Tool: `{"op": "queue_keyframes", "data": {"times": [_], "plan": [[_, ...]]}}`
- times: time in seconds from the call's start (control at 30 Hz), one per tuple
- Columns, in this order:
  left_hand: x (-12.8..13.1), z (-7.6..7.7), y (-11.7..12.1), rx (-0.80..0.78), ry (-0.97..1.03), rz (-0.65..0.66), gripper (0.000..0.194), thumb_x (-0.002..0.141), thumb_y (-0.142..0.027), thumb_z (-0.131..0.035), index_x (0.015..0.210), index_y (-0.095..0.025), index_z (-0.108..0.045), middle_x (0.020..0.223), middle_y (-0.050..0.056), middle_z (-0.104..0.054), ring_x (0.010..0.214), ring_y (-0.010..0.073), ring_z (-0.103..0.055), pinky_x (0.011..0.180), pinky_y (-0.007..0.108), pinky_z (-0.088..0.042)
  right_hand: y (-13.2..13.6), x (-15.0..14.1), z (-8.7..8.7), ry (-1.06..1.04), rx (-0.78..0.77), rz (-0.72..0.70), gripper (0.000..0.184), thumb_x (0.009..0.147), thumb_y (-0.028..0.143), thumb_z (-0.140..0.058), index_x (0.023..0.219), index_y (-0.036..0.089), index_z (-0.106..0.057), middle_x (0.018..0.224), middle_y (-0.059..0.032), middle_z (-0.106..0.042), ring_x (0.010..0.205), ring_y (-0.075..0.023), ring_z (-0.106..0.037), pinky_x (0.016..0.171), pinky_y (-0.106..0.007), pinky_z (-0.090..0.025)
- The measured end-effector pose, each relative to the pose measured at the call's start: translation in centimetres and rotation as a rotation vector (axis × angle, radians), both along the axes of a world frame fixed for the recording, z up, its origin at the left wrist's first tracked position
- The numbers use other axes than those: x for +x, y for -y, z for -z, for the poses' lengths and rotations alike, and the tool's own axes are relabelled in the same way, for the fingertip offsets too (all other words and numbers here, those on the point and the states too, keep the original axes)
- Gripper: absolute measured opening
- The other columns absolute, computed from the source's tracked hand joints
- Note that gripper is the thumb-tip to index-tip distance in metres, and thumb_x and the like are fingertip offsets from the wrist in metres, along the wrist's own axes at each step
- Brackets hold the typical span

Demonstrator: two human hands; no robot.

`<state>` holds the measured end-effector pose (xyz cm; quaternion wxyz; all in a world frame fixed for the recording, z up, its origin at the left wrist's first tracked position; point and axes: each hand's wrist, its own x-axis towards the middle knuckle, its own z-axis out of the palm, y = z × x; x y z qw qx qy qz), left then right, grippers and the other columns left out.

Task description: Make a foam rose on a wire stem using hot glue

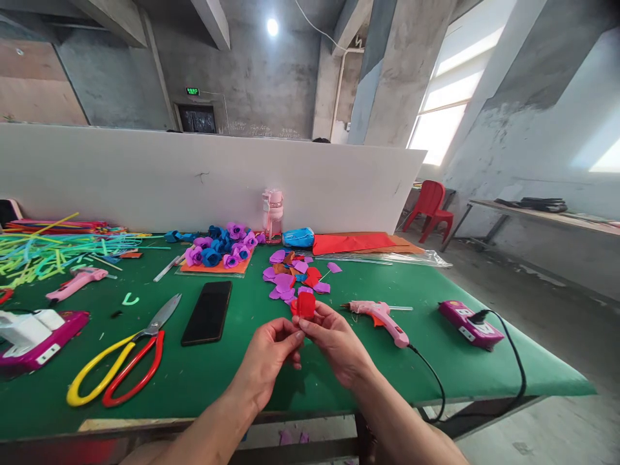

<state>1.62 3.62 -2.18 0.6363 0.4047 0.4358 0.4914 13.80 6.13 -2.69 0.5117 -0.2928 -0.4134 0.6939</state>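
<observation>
Green tabletop (198,381) below, left hand (268,352) and right hand (339,345) pinch red paper (305,305).

My one view looks out from my head, forward and down along my forearms (216,416), which lead in from the bottom edge to my left hand (265,358) and right hand (343,345), close before me. It faces across the green table (416,284) to the white board (339,187), with the concrete wall (266,84) farther off.
</observation>
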Motion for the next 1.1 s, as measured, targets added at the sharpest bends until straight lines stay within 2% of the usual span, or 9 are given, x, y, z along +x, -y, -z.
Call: {"op": "queue_keyframes", "data": {"times": [0.13, 0.23, 0.33, 0.4, 0.63, 0.9, 1.1], "plan": [[-0.1, -0.1, 0.1, -0.007, -0.011, 0.008, 0.031, 0.062, -0.037, -0.072, 0.065, -0.015, -0.051, 0.061, -0.005, -0.047, 0.049, 0.0067, -0.045, 0.047, 0.022, -0.041, 0.1, 0.0, -0.3, 0.018, -0.001, 0.019, 0.031, 0.062, 0.026, -0.076, 0.090, 0.019, -0.064, 0.079, -0.0019, -0.068, 0.072, -0.0125, -0.058, 0.067, -0.024, -0.042], [-1.0, -0.5, -0.2, 0.018, -0.095, 0.041, 0.028, 0.066, -0.039, -0.069, 0.074, -0.016, -0.055, 0.068, -0.003, -0.050, 0.053, 0.0080, -0.048, 0.047, 0.021, -0.039, -0.1, 0.4, -0.7, 0.025, -0.020, 0.061, 0.031, 0.060, 0.026, -0.077, 0.086, 0.018, -0.063, 0.080, -0.0021, -0.068, 0.076, -0.0130, -0.060, 0.073, -0.025, -0.042], [-2.4, -0.8, -1.1, 0.075, -0.142, -0.031, 0.027, 0.070, -0.040, -0.065, 0.081, -0.015, -0.059, 0.076, 0.000, -0.056, 0.059, 0.0079, -0.048, 0.050, 0.019, -0.037, -0.1, 0.9, -1.0, 0.021, -0.061, 0.046, 0.038, 0.058, 0.027, -0.079, 0.090, 0.018, -0.061, 0.079, -0.0019, -0.069, 0.076, -0.0136, -0.062, 0.077, -0.026, -0.043], [-3.1, -0.7, -1.7, 0.090, -0.143, -0.062, 0.027, 0.070, -0.037, -0.066, 0.083, -0.014, -0.062, 0.077, 0.002, -0.058, 0.061, 0.0081, -0.047, 0.053, 0.019, -0.037, 0.0, 0.9, -1.1, 0.029, -0.100, -0.003, 0.044, 0.057, 0.027, -0.080, 0.095, 0.018, -0.058, 0.077, -0.0017, -0.070, 0.072, -0.0131, -0.062, 0.074, -0.026, -0.044], [-3.0, 0.0, -1.9, 0.048, -0.042, 0.059, 0.023, 0.066, -0.034, -0.071, 0.076, -0.013, -0.066, 0.073, 0.003, -0.061, 0.062, 0.0089, -0.047, 0.059, 0.021, -0.036, 0.9, 0.2, -1.2, 0.030, -0.144, -0.109, 0.046, 0.054, 0.027, -0.082, 0.092, 0.016, -0.058, 0.073, -0.0015, -0.069, 0.063, -0.0116, -0.062, 0.067, -0.024, -0.044], [-3.0, -0.3, -1.8, 0.015, 0.038, 0.047, 0.025, 0.060, -0.030, -0.076, 0.076, -0.012, -0.070, 0.068, 0.003, -0.063, 0.063, 0.0100, -0.049, 0.062, 0.023, -0.037, 0.9, 0.4, -0.9, 0.037, -0.136, -0.140, 0.045, 0.058, 0.024, -0.080, 0.095, 0.016, -0.055, 0.075, -0.0028, -0.069, 0.062, -0.0110, -0.061, 0.068, -0.025, -0.044], [-3.0, 0.0, -1.8, 0.008, 0.073, 0.041, 0.023, 0.059, -0.029, -0.077, 0.075, -0.013, -0.071, 0.066, 0.004, -0.065, 0.065, 0.0113, -0.052, 0.064, 0.024, -0.039, 0.9, 0.3, -0.9, 0.026, -0.165, -0.134, 0.045, 0.055, 0.024, -0.081, 0.092, 0.016, -0.056, 0.072, -0.0019, -0.069, 0.061, -0.0111, -0.061, 0.067, -0.025, -0.044]]}}
